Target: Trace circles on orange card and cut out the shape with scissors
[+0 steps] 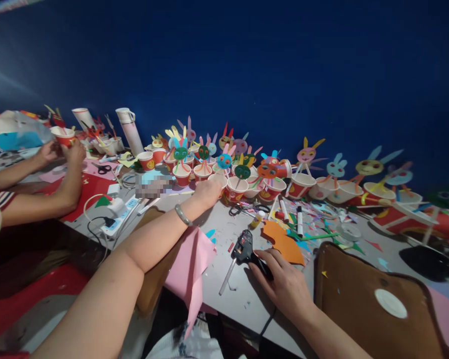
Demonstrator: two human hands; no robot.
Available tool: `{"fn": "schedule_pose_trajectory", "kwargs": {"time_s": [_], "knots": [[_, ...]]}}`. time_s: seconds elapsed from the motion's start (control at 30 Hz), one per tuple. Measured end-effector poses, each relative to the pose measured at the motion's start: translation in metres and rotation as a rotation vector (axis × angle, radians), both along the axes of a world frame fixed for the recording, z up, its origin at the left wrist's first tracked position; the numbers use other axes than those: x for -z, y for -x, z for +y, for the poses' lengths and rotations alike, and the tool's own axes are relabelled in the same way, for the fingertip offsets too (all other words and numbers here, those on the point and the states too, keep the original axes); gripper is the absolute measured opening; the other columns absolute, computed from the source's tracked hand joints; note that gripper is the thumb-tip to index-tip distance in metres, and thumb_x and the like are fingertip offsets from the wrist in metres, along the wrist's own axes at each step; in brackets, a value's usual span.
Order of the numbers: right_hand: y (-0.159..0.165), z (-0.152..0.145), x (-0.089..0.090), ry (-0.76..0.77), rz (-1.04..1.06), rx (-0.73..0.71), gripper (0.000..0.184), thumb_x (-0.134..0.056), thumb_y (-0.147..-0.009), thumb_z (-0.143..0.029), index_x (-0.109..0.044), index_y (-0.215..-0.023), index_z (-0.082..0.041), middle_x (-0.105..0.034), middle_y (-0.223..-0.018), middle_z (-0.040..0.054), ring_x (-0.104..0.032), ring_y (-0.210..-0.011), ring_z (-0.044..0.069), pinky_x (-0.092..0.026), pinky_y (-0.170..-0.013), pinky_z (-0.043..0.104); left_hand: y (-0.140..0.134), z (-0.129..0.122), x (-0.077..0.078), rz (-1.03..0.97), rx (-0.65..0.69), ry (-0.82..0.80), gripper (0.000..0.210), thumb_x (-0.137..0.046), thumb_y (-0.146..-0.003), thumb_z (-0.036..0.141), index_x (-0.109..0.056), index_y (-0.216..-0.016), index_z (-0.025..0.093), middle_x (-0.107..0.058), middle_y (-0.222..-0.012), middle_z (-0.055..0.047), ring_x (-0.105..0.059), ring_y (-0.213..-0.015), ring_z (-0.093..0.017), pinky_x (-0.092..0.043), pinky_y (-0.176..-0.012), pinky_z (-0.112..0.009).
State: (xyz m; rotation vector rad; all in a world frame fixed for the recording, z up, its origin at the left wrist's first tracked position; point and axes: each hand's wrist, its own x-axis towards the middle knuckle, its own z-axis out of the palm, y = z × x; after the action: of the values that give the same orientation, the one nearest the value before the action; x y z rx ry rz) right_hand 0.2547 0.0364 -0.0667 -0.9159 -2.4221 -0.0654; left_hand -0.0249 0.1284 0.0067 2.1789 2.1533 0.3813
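My left hand (209, 191) reaches forward to the row of paper cups, its fingers closed on a paper cup (218, 179). Just behind that cup is a blue paper rabbit head (225, 160) with pink ears. My right hand (286, 281) is wrapped around the handle of a black hot glue gun (244, 248), which rests on the grey table. A clear glue stick (227, 277) juts from the gun's rear toward me. Orange paper (282, 242) lies beyond the right hand, and pink paper (189, 264) hangs over the table edge below my left forearm.
More cups with paper rabbits (303, 184) line the back. Markers (300, 222), scissors (235, 209) and paper scraps lie right of centre. A brown mat (370, 299) is at right. At left are a power strip (121, 217), a white thermos (130, 132) and another person's hands (75, 152) holding a cup.
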Motion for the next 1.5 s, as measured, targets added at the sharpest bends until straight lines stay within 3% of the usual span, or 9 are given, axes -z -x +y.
{"fn": "schedule_pose_trajectory", "kwargs": {"time_s": [0.13,0.33,0.67,1.03,1.33,1.5], "knots": [[0.0,0.0,-0.001,-0.05,0.018,-0.019,0.032,-0.045,-0.103,-0.038,-0.066,-0.107,-0.014,-0.072,-0.092,0.0081,-0.067,-0.061,0.015,-0.052,-0.053,0.026,-0.003,-0.003,-0.004,0.071,-0.007,0.011,0.029,-0.044,-0.097,0.014,-0.073,-0.099,0.008,-0.074,-0.102,-0.019,-0.071,-0.103,-0.031,-0.053,-0.087,-0.039],[-0.001,-0.001,-0.003,-0.07,0.014,-0.028,0.033,-0.045,-0.104,-0.038,-0.066,-0.106,-0.014,-0.072,-0.093,0.0087,-0.066,-0.06,0.014,-0.05,-0.051,0.025,-0.005,-0.006,-0.006,0.118,-0.002,0.0,0.033,-0.042,-0.102,0.021,-0.072,-0.1,0.01,-0.074,-0.101,-0.018,-0.071,-0.1,-0.028,-0.054,-0.085,-0.036],[-0.001,0.002,0.002,-0.056,0.02,-0.026,0.033,-0.045,-0.104,-0.037,-0.067,-0.107,-0.013,-0.071,-0.092,0.0084,-0.065,-0.057,0.013,-0.05,-0.05,0.025,-0.005,-0.004,0.0,0.149,-0.032,-0.05,0.03,-0.041,-0.099,0.016,-0.071,-0.103,0.012,-0.072,-0.096,-0.016,-0.071,-0.097,-0.029,-0.055,-0.08,-0.037],[0.0,0.0,0.0,-0.065,0.019,-0.042,0.029,-0.045,-0.104,-0.035,-0.065,-0.107,-0.015,-0.071,-0.094,0.0091,-0.072,-0.073,0.018,-0.054,-0.057,0.026,-0.009,0.0,0.002,0.152,-0.044,-0.103,0.03,-0.038,-0.099,0.014,-0.068,-0.105,0.013,-0.07,-0.103,-0.014,-0.07,-0.098,-0.026,-0.054,-0.077,-0.034],[-0.002,0.0,0.001,-0.056,0.026,-0.032,0.028,-0.046,-0.103,-0.036,-0.066,-0.108,-0.016,-0.072,-0.094,0.0086,-0.071,-0.069,0.017,-0.053,-0.055,0.026,-0.006,-0.005,-0.003,0.152,-0.06,-0.075,0.028,-0.048,-0.097,0.025,-0.072,-0.105,0.013,-0.074,-0.098,-0.016,-0.071,-0.1,-0.029,-0.055,-0.082,-0.038],[-0.002,0.001,0.0,-0.062,0.038,-0.037,0.028,-0.046,-0.103,-0.034,-0.066,-0.106,-0.016,-0.071,-0.093,0.0089,-0.07,-0.067,0.016,-0.052,-0.053,0.026,0.004,-0.005,-0.001,0.16,-0.03,-0.034,0.023,-0.051,-0.092,0.019,-0.072,-0.102,0.012,-0.073,-0.1,-0.017,-0.071,-0.101,-0.029,-0.055,-0.084,-0.037]]}}
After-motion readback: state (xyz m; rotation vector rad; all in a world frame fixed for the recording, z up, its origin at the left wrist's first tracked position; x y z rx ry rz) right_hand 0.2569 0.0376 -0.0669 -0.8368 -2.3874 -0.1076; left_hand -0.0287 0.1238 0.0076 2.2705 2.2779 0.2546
